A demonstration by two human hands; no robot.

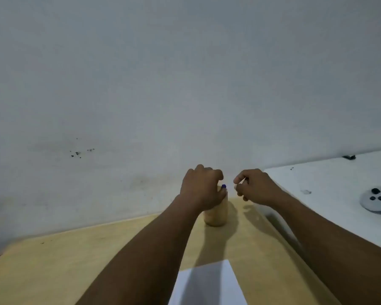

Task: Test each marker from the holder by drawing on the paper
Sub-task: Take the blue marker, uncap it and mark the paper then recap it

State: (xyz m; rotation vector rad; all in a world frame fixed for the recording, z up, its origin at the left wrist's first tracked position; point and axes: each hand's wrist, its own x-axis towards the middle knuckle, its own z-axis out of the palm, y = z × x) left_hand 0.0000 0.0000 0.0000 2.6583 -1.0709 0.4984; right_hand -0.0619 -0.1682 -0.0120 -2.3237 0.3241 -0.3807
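Two bare forearms extend forward over a pale wooden tabletop [53, 267] that meets a grey-white wall [141, 84] at its far edge. The left hand [201, 189] is curled over the top of a light tan cylindrical holder [217, 213], which stands upright near the far end of the tabletop, close to the wall. The fingers of this hand are bent down around the holder's upper part, covering its mouth; whether they pinch anything inside cannot be told. A small blue marker tip [224, 186] shows at the holder's top, just beside the left thumb side of that hand. The rest of the marker is hidden.

The right hand [254, 187] hangs in the air just right of the holder, apart from it. Its fingers are loosely curled toward the palm, with the thumb and forefinger close together. Nothing can be made out in its grasp, and the blur prevents a firm finding.

A white sheet of paper [209, 285] lies on the near part of the tabletop, between the two forearms, partly shaded by the left one. It is well apart from the holder. To the right, a white surface [328, 183] adjoins the tabletop and carries a round grey object [376, 200] bearing dark buttons.
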